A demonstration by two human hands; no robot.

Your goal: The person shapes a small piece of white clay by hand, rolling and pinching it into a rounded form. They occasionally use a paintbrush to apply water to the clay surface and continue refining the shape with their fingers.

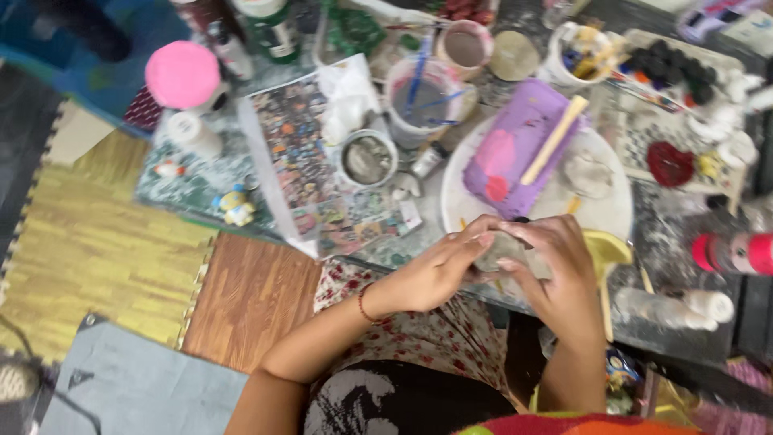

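Two hands meet just below the middle of the frame, both curled around one small grey lump of clay (498, 251). The left hand (439, 270) comes in from the lower left with a red thread bracelet (364, 306) at the wrist; its fingers bend over the lump's left side and the tips press on its top. The right hand (560, 274) closes in from the lower right, fingers wrapped over the lump's right side and the thumb lying along its lower edge. Both hands are partly shut on the clay — neither flat nor fisted — and the lump sits between them, only its middle showing.

Just above the hands, a white round plate (608, 209) carries a purple tray (515, 149) smeared with pink, and a pale wooden stick (554, 138) lies slantwise across the tray. To the left of the plate stands a small round cup of grey paste (367, 159), and above it a clear tub of murky water (419, 101) with blue brushes in it. A pink round lid (183, 74) shows in the upper left. A yellow scoop-like tool (605, 251) lies right beside the right hand. A red-and-white bottle (737, 254) lies at the right edge. The table (668, 234) is dusty and crowded; the picture is somewhat blurred.
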